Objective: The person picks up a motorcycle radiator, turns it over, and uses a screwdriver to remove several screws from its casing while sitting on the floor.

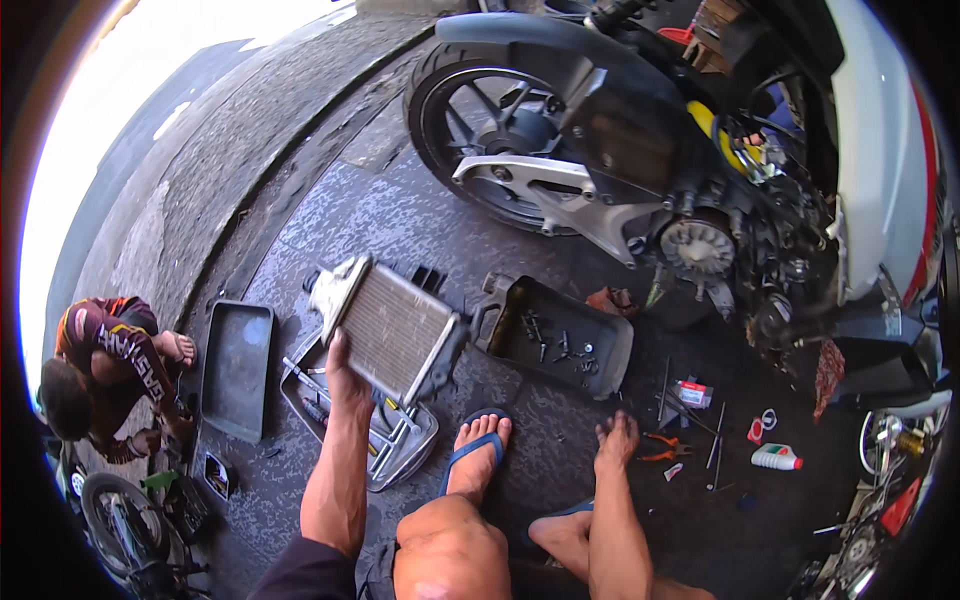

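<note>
My left hand (348,378) grips the lower left edge of a motorcycle radiator (398,332), holding it tilted above the floor. The radiator has a brown finned core and a pale metal end tank. Beneath it, partly hidden, lies a tool tray (425,445) with wrenches and sockets. My right hand (617,437) is low over the dark floor, thumb apart from the fingers, with nothing visible in it. Beside it lie orange-handled pliers (663,447). Just beyond is a black tray (618,368) holding several bolts (563,345).
A scooter (610,130) with its engine side exposed stands ahead. At left are an empty grey tray (237,370) and a crouching person (115,370). Screwdrivers, a small packet (694,394) and a white bottle with a red cap (777,457) lie at right.
</note>
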Demonstrator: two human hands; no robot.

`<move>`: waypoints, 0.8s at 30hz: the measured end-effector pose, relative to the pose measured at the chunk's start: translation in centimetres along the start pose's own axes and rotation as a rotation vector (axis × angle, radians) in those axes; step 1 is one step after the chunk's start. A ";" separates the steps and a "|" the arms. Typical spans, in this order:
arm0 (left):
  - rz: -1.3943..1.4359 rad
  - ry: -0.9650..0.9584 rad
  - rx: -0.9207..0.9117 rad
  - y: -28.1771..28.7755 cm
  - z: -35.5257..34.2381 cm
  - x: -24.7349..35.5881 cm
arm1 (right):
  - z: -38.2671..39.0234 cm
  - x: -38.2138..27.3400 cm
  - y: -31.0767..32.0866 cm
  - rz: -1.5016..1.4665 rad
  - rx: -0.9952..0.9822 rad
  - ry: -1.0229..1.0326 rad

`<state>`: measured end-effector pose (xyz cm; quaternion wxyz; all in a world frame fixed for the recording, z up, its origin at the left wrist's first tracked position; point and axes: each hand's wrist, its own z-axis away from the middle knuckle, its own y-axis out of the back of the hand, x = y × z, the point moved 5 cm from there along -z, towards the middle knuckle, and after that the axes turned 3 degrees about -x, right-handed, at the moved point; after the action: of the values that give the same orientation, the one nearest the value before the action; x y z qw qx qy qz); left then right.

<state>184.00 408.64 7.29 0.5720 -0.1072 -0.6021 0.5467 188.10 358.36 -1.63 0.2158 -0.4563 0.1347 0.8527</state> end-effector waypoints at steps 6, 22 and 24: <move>-0.013 0.082 0.109 3.9 7.3 -1.6 | -2.1 -3.8 -5.9 -0.060 -0.169 -0.018; 0.015 0.483 0.068 1.4 9.2 -17.6 | 2.8 4.1 -3.2 0.004 -0.293 -0.183; -0.010 0.520 0.063 0.8 10.0 -18.8 | 3.8 5.5 -0.3 0.303 -0.229 -0.020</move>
<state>181.65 389.38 -1.55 0.7132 -0.2231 -0.4182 0.5164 182.87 361.60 -4.18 0.0330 -0.4439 0.1015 0.8897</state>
